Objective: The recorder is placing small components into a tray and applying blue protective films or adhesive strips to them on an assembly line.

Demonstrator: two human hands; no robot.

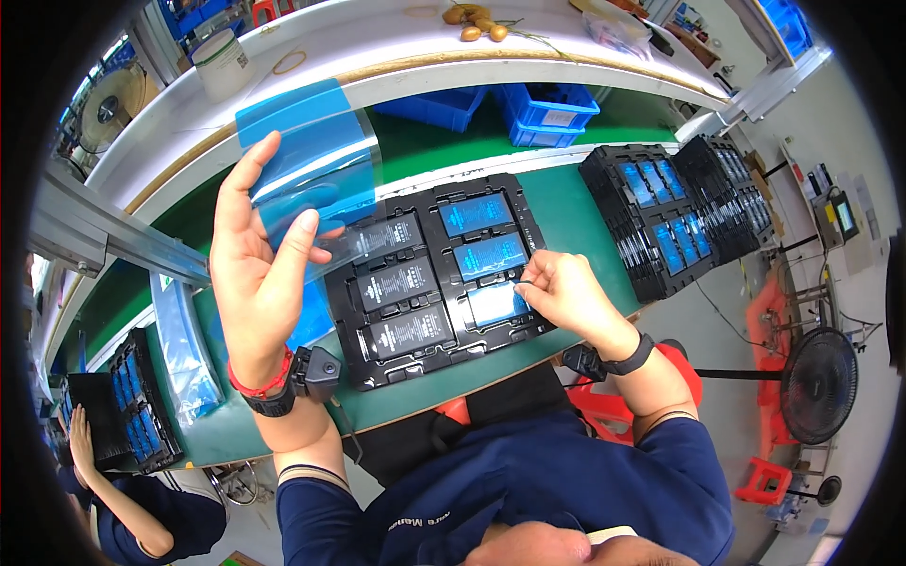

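Note:
My left hand is raised above the bench and pinches a translucent blue film sheet between thumb and fingers. Below it lies a black moulded tray holding several flat batteries in two columns, the left ones black, the right ones covered in blue film. My right hand rests on the tray's lower right pocket, its fingertips pinching the edge of the film on the battery there.
Stacks of black trays with blue batteries stand to the right on the green bench. Blue bins sit under the shelf. A pile of blue film lies left. Another person works at lower left. A fan stands right.

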